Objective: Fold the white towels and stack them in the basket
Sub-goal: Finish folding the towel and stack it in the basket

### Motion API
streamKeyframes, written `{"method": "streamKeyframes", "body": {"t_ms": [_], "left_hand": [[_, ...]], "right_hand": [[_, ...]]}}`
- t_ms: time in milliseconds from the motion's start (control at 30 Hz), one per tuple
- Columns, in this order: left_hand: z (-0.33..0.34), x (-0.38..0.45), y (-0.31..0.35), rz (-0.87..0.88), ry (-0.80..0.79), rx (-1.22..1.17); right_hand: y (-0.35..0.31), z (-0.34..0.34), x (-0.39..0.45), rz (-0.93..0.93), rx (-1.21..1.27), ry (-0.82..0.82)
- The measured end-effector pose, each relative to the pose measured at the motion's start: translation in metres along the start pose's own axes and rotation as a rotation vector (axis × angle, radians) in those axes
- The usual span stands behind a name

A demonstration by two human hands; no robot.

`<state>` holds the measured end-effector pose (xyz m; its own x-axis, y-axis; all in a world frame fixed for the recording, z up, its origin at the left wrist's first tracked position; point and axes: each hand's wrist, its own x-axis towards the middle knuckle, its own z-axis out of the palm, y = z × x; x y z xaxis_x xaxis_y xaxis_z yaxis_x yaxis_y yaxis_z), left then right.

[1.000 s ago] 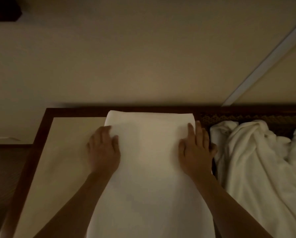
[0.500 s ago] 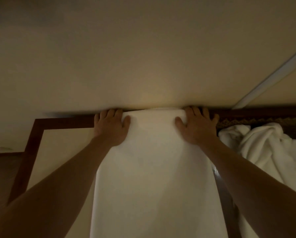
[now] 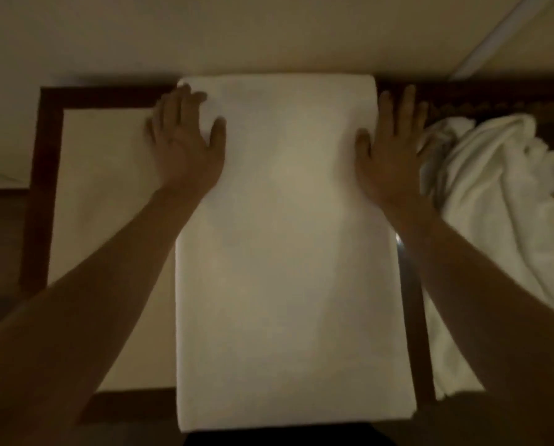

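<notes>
A white towel lies flat as a long rectangle on the table, running from the far edge to the near edge. My left hand rests flat on its far left edge, fingers spread and straight. Along the far right edge, my right hand lies flat with fingers straight. No basket shows in this view.
A heap of crumpled white towels lies to the right of the flat one. The table has a dark wooden frame around a pale top. A plain wall rises just behind the table's far edge.
Both hands have drawn back from gripping the towel's far end and now lie flat at its sides. The towel's far edge lies flat, and the view now shows the towel's near end.
</notes>
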<state>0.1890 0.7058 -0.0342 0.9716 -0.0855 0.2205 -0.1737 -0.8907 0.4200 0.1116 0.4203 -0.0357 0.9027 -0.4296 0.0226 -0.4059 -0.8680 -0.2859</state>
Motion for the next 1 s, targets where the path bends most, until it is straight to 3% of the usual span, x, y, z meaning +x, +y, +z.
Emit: {"method": "streamKeyframes", "body": {"t_ms": [133, 200, 333, 467, 600, 700, 800, 900, 1000], "left_hand": [[-0.032, -0.171, 0.023, 0.188, -0.247, 0.095], [-0.046, -0.231, 0.017, 0.218, -0.384, 0.188], [-0.07, -0.279, -0.001, -0.026, -0.423, 0.175], [-0.092, -0.325, 0.003, -0.304, -0.204, -0.182], [-0.115, -0.364, 0.008, -0.671, -0.046, -0.41], [-0.12, -0.385, 0.012, -0.864, 0.051, -0.554], [-0.108, -0.405, 0.003, -1.121, 0.138, -0.852], [-0.098, -0.411, -0.01, -1.195, -0.003, -0.923], [-0.102, -0.412, -0.015, -1.14, -0.16, -0.981]], "right_hand": [[0.016, -0.013, -0.162, -0.32, -0.114, -0.202], [0.043, -0.009, -0.203, -0.305, -0.191, -0.253], [0.078, -0.018, -0.215, -0.035, -0.156, -0.288], [0.092, -0.05, -0.259, 0.169, 0.157, -0.136], [0.111, -0.062, -0.336, 0.26, 0.399, 0.035], [0.117, -0.059, -0.38, 0.402, 0.673, -0.022], [0.117, -0.054, -0.406, 0.437, 0.77, -0.109], [0.116, -0.047, -0.41, 0.466, 0.835, -0.129], [0.121, -0.042, -0.407, 0.503, 0.828, -0.119]]}}
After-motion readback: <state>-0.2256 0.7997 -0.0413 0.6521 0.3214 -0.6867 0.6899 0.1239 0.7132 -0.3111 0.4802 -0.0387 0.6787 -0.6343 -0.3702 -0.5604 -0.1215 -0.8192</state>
